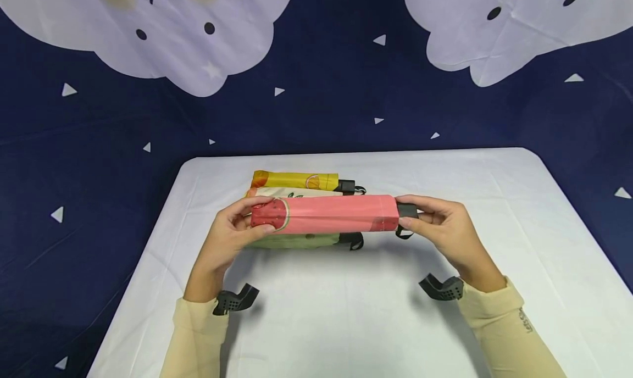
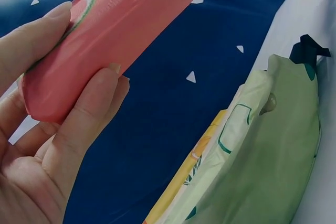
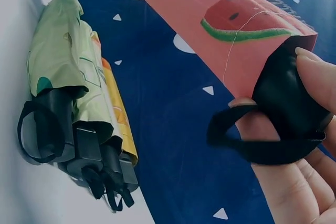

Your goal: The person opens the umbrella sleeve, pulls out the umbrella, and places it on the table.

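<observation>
A folded pink umbrella [image 1: 326, 214] in a watermelon-print sleeve lies level between both hands, above the table. My left hand [image 1: 228, 232] grips its sleeved left end, thumb on the near side and fingers on the far side. At the other end my right hand [image 1: 445, 224] pinches the black handle [image 3: 286, 90] between thumb and fingers. A black wrist strap [image 3: 289, 153] loops from that handle across the fingers. Behind and beneath it, partly hidden, lie more folded umbrellas: a green one [image 2: 273, 140], a cream one [image 1: 277, 192] and a yellow one [image 1: 292, 180].
The umbrellas lie side by side on the white table [image 1: 346, 312], their black handles toward the right. A dark blue cloth [image 1: 326, 120] with white clouds and triangles hangs behind the table. Each wrist wears a black camera mount [image 1: 237, 299].
</observation>
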### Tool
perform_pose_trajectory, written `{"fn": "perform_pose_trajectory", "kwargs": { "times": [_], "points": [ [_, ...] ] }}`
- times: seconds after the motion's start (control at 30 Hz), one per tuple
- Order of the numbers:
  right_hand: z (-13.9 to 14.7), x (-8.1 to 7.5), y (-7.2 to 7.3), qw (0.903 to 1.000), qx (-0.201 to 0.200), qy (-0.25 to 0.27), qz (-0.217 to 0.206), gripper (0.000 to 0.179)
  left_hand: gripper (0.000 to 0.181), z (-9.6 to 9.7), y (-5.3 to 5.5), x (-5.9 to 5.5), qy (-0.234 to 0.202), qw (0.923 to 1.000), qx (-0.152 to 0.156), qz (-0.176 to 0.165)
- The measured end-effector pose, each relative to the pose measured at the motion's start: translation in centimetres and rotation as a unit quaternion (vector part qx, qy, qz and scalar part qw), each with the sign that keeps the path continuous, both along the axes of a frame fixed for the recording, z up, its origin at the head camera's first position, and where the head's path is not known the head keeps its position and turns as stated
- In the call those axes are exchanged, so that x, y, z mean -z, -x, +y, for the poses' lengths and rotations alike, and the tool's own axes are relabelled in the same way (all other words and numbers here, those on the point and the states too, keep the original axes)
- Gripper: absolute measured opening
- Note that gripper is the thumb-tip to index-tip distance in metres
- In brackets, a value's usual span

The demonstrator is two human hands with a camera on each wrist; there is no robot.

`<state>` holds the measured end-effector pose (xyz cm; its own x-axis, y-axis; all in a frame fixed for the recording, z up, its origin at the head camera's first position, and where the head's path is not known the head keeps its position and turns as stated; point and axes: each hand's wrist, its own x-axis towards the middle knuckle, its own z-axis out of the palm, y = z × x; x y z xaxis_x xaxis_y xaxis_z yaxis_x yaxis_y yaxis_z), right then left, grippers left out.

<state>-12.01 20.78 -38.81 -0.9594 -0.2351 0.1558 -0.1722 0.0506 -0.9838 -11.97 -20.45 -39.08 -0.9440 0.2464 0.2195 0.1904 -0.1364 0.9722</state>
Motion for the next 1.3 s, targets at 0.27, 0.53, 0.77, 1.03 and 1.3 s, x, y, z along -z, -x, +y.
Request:
{"fn": "perform_pose_trajectory", "kwargs": {
  "times": [0.27, 0.53, 0.77, 1.03, 1.3],
  "points": [
    [0.7, -0.1, -1.1, 0.9991, 0.014, 0.027, -0.029, 0.042, 0.054, -0.8, -0.9, -0.2, 0.006, 0.9997, -0.017, -0.014],
    [2.0, 0.2, -1.8, 0.9973, 0.021, 0.064, -0.029, 0.038, 0.052, -1.9, -1.6, 0.2, 0.003, 0.9991, -0.028, -0.032],
    [3.9, 0.7, -2.4, 0.9942, 0.003, 0.107, -0.017, 0.037, 0.05, -3.5, -2.5, 0.5, -0.005, 0.9988, -0.046, -0.014],
    [6.2, 1.0, -3.4, 0.9924, 0.015, 0.121, -0.016, 0.038, 0.05, -5.2, -3.4, 1.2, -0.043, 0.9977, -0.047, 0.023],
    [8.3, 1.2, -4.6, 0.9928, 0.034, 0.112, -0.025, 0.039, 0.049, -6.6, -4.2, 2.0, -0.068, 0.9957, -0.046, 0.043]
  ]
}}
